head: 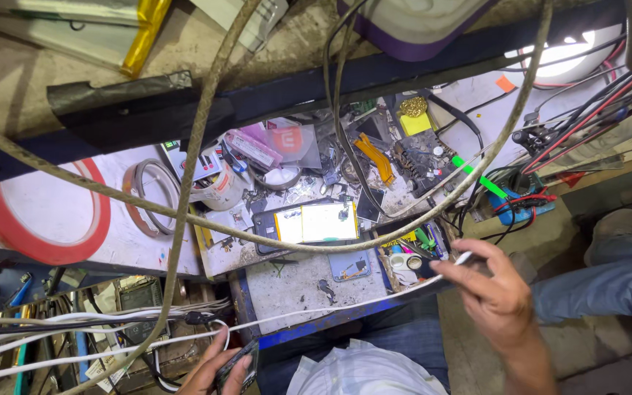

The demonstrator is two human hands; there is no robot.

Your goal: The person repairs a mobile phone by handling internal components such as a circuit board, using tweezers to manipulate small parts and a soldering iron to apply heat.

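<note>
Your right hand pinches a thin white cable; your left hand grips a dark flat phone.

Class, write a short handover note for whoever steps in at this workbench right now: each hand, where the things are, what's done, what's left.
Right hand: pinches the end of a white cable over the bench's right edge.
Left hand: holds a dark phone low, beside the lap.
The cable stretches leftward toward the left hand and beyond.
Opened phone lies back-up on the cluttered bench.
Done: cable picked up.
Left: cable end not plugged into either phone.
</note>
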